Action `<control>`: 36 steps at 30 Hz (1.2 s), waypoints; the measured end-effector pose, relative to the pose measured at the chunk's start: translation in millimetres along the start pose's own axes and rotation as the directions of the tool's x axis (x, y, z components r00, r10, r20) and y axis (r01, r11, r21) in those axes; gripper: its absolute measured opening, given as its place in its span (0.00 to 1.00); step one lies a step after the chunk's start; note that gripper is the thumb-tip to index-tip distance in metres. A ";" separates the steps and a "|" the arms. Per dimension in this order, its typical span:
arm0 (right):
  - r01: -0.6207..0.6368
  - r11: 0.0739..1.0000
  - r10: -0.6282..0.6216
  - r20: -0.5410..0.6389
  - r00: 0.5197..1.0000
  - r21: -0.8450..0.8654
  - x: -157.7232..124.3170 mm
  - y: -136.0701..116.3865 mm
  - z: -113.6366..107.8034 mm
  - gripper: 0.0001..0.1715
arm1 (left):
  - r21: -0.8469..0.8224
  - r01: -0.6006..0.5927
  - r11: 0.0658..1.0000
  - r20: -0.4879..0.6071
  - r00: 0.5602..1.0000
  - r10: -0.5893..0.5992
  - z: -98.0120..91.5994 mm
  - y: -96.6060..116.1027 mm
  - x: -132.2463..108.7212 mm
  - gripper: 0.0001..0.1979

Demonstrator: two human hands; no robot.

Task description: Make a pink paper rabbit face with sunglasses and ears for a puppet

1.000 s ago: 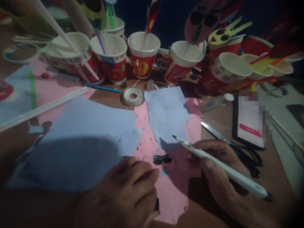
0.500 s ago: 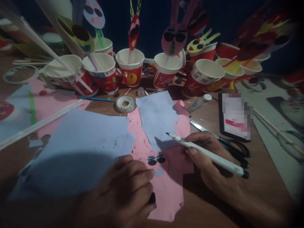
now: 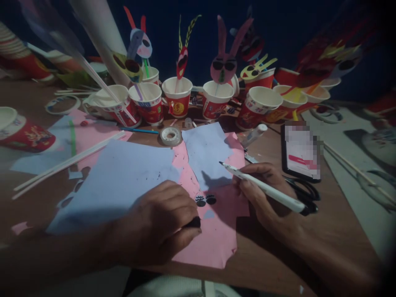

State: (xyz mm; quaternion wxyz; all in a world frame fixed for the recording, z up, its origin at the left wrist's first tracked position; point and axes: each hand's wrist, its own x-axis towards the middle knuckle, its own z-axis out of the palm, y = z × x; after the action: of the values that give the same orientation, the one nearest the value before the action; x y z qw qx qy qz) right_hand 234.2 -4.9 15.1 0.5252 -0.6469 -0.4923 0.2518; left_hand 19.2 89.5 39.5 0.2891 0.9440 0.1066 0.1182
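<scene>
My right hand (image 3: 267, 196) holds a white marker (image 3: 269, 189) in a writing grip, its bare dark tip pointing left above the smaller blue paper (image 3: 206, 150). My left hand (image 3: 165, 222) rests on the pink paper (image 3: 213, 245), its fingers closed round a small black pen cap (image 3: 193, 222), partly hidden. Between the hands, a face with black eyes (image 3: 206, 201), drawn lashes and a blue paper piece (image 3: 209, 214) lies on the pink sheet. Under my left forearm spreads a larger blue sheet (image 3: 123, 177).
Red paper cups (image 3: 177, 99) with paper animal heads on sticks line the back. A tape roll (image 3: 170, 135), a white-capped tube (image 3: 255, 135), black-handled scissors (image 3: 306, 187) and a phone (image 3: 300, 154) lie around the sheets. White straws (image 3: 74, 159) rest at left.
The view has shifted, showing more of the table's front edge and another cup at left. My left hand has turned slightly, showing more of the black cap; both hands keep their holds.
</scene>
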 end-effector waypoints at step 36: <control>0.057 0.972 -0.089 0.133 0.987 0.227 -10.8 -11.8 -1.0 0.07 | -0.990 0.113 0.079 0.028 0.725 -0.688 44.5 40.6 -34.0 0.18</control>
State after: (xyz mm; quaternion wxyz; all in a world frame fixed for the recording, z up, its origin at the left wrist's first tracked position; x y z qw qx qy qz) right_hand 226.4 -15.5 24.3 0.5668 -0.5458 -0.5207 0.3313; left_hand 5.0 24.3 21.4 0.7905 0.4215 0.3406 0.2852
